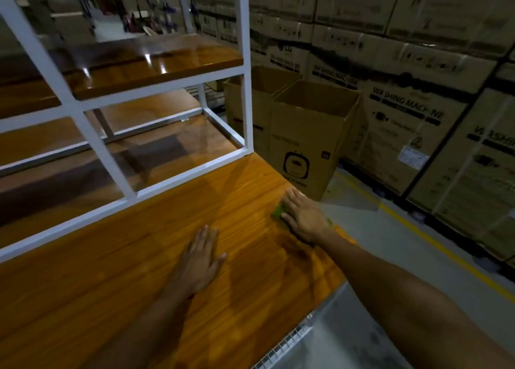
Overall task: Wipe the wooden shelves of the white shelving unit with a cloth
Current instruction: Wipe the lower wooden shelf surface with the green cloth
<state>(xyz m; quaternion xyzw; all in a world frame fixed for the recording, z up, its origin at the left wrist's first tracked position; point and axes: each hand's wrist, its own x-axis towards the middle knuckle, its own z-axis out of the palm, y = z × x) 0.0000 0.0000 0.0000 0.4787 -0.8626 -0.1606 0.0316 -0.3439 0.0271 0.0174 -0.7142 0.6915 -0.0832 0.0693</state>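
Observation:
A wide wooden surface point(139, 271) fills the lower half of the view. The white shelving frame point(245, 89) stands on its far part, with glossy wooden shelves point(156, 67) inside it. My right hand point(302, 216) lies flat, fingers straight, pressing a green cloth point(280, 211) onto the wood near its right edge; most of the cloth is hidden under the palm. Further left, my left hand point(199, 260) rests flat on the wood with fingers extended and nothing in it.
Two open cardboard boxes point(306, 134) stand on the floor just past the right end of the surface. Stacked washing-machine cartons point(418, 89) wall off the right side. A yellow floor line point(418, 237) runs along the aisle. A white wire grille point(284, 346) shows below the near edge.

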